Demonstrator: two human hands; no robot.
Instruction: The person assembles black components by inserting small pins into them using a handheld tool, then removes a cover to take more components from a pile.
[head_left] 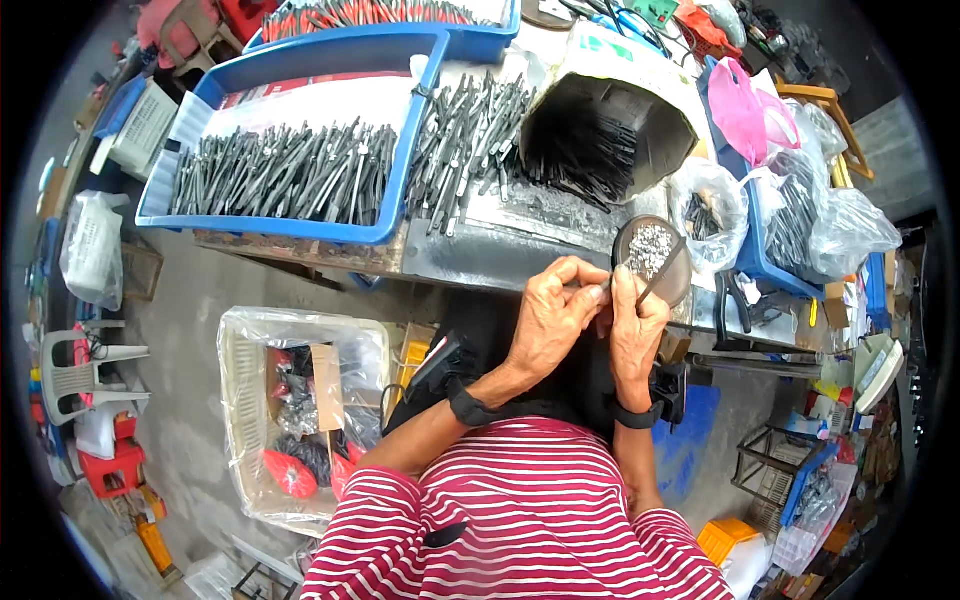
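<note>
My left hand (550,315) and my right hand (637,325) meet at the front edge of the workbench, fingertips pinched close together. Out of my right fingers a dark, slender pen-like stick (662,270) slants up to the right. My left thumb and forefinger are closed at the same spot; whatever lies between them is too small to make out. Just beyond my right hand is a round brown dish (677,290), with small shiny silver pieces (652,246) heaped in it. Part of its near rim is hidden by my fingers.
Dark pen-like sticks (285,175) fill a blue tray (265,232), with a loose pile (465,140) beside it. An open sack (665,95) lies on its side, holding more black sticks. Pliers (738,303) are at right; a plastic-lined crate (245,400) stands on the floor.
</note>
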